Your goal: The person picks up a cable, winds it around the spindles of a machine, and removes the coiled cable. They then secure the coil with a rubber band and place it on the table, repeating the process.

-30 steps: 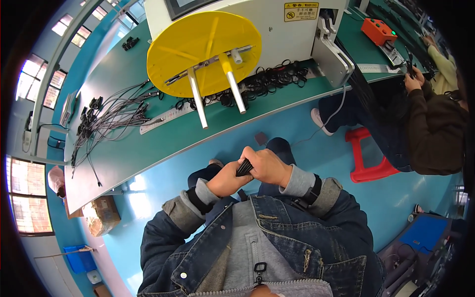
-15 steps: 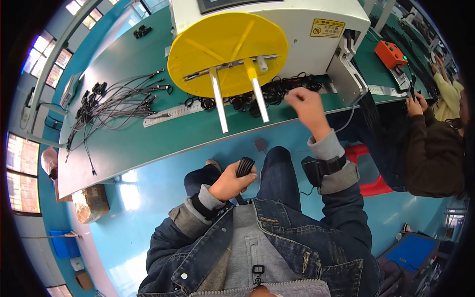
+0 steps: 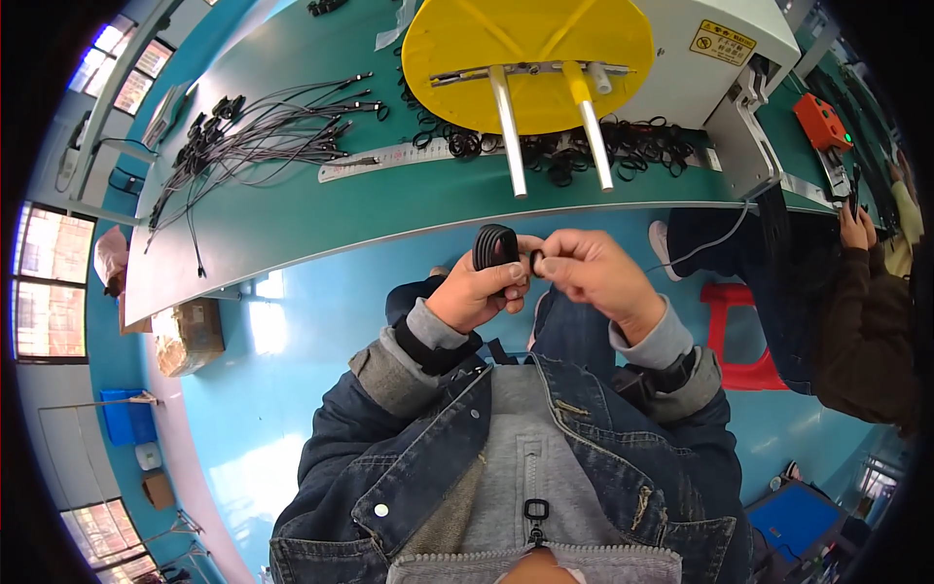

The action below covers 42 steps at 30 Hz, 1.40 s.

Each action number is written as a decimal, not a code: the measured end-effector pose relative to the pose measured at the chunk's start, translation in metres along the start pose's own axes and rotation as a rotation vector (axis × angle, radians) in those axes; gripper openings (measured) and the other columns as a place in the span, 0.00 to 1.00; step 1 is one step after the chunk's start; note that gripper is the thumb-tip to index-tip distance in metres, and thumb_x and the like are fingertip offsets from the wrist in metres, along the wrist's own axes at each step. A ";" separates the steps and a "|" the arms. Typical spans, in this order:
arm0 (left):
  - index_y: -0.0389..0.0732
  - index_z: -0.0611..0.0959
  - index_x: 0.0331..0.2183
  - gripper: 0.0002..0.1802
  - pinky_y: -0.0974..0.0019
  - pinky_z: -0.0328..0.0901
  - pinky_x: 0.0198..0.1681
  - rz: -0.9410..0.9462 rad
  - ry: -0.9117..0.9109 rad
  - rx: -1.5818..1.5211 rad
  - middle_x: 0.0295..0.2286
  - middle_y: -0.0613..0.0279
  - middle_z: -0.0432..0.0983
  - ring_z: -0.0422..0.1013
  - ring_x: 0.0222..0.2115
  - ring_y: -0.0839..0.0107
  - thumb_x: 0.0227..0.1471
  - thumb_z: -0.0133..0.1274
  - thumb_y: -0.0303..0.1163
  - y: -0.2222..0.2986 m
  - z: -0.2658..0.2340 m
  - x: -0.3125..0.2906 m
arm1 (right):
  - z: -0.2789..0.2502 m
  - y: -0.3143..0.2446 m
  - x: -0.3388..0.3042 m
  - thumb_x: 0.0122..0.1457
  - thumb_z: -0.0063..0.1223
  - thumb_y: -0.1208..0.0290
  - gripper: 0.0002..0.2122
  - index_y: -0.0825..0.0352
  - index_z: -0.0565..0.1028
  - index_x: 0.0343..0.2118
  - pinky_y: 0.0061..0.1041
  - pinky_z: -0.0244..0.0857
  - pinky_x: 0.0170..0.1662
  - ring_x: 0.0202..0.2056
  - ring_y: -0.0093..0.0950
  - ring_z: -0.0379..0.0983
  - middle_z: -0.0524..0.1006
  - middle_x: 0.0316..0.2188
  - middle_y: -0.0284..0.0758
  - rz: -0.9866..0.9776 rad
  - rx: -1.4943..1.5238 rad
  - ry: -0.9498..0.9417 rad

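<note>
Your left hand (image 3: 477, 292) is closed around a small coiled bundle of black cable (image 3: 494, 247), holding it upright at the centre of the frame, just below the bench edge and above your knees. Your right hand (image 3: 593, 277) has come up against it from the right, fingertips pinched on what looks like a small black loop or tie (image 3: 536, 260) at the side of the bundle; whether it is already wrapped round the coil is too small to tell. Judging by this, the coil itself is wound and in hand, and the securing of it looks to be the step under way, not finished. Above your hands, the green bench (image 3: 292, 219) carries a scatter of small black loops (image 3: 584, 146) under the yellow disc (image 3: 530, 54) of the white machine (image 3: 700, 58), with two pale rods (image 3: 508, 127) sticking out toward you and a metal ruler (image 3: 389, 161) lying beside the loops. At the upper left of the frame lies a fan of loose black cables (image 3: 263, 131), apparently still uncoiled, so plenty seems left to do. At the right edge, another person (image 3: 866, 311) sits at the same bench, hands up near an orange device (image 3: 822, 122).
</note>
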<state>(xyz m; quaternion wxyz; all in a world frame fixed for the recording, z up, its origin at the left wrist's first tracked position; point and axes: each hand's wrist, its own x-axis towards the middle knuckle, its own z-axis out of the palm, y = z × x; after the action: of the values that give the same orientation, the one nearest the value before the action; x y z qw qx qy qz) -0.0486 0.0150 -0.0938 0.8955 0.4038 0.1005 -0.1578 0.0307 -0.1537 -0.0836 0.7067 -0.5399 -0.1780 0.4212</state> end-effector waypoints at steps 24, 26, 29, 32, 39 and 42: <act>0.36 0.72 0.30 0.08 0.73 0.61 0.20 -0.193 -0.216 0.478 0.19 0.67 0.67 0.64 0.19 0.78 0.46 0.51 0.29 0.001 -0.024 -0.013 | 0.004 -0.011 0.001 0.49 0.56 0.71 0.18 0.65 0.72 0.45 0.16 0.63 0.24 0.20 0.19 0.68 0.75 0.23 0.34 0.049 -0.407 -0.054; 0.35 0.73 0.31 0.09 0.71 0.63 0.22 -0.127 -0.168 0.606 0.20 0.65 0.68 0.66 0.20 0.75 0.45 0.52 0.28 0.000 -0.016 -0.014 | 0.008 -0.012 0.009 0.43 0.59 0.71 0.21 0.65 0.72 0.44 0.22 0.64 0.25 0.22 0.25 0.70 0.74 0.24 0.37 -0.185 -0.730 -0.171; 0.34 0.73 0.33 0.12 0.67 0.65 0.25 0.026 -0.064 0.859 0.22 0.60 0.71 0.69 0.22 0.69 0.44 0.54 0.27 -0.004 -0.003 -0.015 | 0.021 -0.011 0.014 0.38 0.62 0.71 0.23 0.66 0.71 0.42 0.27 0.64 0.26 0.24 0.32 0.71 0.74 0.25 0.40 -0.354 -1.013 -0.236; 0.30 0.68 0.44 0.27 0.63 0.66 0.30 0.102 0.168 1.313 0.26 0.51 0.72 0.71 0.27 0.57 0.40 0.56 0.25 -0.010 0.002 -0.018 | 0.026 -0.004 0.015 0.33 0.63 0.71 0.24 0.70 0.70 0.38 0.32 0.64 0.29 0.27 0.39 0.71 0.73 0.25 0.43 -0.449 -1.252 -0.246; 0.26 0.51 0.53 0.43 0.60 0.66 0.31 0.683 0.302 1.591 0.31 0.45 0.71 0.70 0.31 0.52 0.37 0.55 0.23 -0.041 -0.018 -0.011 | 0.029 0.023 0.012 0.36 0.57 0.75 0.14 0.73 0.67 0.28 0.36 0.64 0.31 0.30 0.43 0.70 0.72 0.24 0.47 -0.283 -1.331 -0.105; 0.26 0.49 0.53 0.44 0.60 0.66 0.32 0.755 0.298 1.674 0.32 0.45 0.70 0.70 0.32 0.52 0.36 0.53 0.21 -0.049 -0.026 -0.010 | 0.041 0.018 0.011 0.37 0.55 0.77 0.14 0.73 0.68 0.29 0.37 0.65 0.30 0.29 0.43 0.70 0.72 0.25 0.49 -0.210 -1.438 -0.124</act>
<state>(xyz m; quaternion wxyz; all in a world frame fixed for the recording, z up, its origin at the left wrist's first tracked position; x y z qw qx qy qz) -0.0770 0.0059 -0.1417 0.2826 0.9403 -0.0699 0.1763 0.0010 -0.1186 -0.0876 0.2025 -0.8258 -0.5015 0.1599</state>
